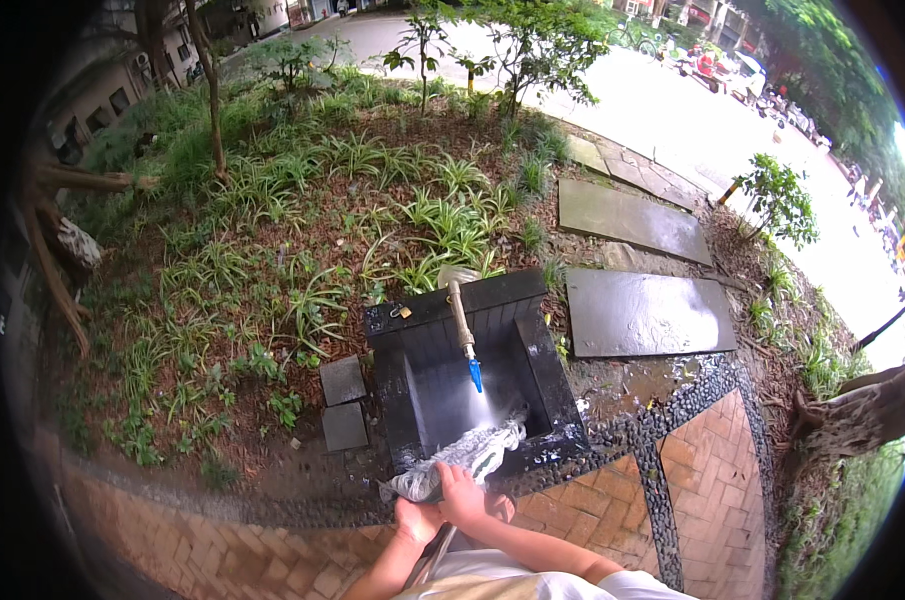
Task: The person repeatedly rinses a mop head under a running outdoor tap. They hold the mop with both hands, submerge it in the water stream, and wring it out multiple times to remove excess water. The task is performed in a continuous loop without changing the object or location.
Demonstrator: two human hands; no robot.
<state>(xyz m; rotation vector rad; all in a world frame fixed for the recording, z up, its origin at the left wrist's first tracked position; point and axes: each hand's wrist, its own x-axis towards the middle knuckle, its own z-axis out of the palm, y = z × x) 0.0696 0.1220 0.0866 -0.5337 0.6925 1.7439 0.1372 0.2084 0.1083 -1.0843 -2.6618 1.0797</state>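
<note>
A wet, grey-white string mop head (460, 459) lies across the front rim of a black outdoor sink (381, 401). My right hand (461, 495) grips its strands from above, fingers curled over them. Just left of it and lower, my left hand (416, 519) holds the mop's near side; its fingers are partly hidden. A pole, seemingly the mop's handle (431, 556), runs back between my forearms towards my body. Above the basin, a tap with a blue lever (475, 375) sprays water onto the strands. The tap's pipe (458, 315) comes over the back wall.
A brass padlock (404, 311) rests on the sink's back ledge. Two dark stone blocks (344, 426) stand left of the sink. Wet stone slabs (651, 313) lie to its right. Brick paving (287, 559) is underfoot, edged with pebbles (651, 480). Planted ground (332, 225) spreads beyond.
</note>
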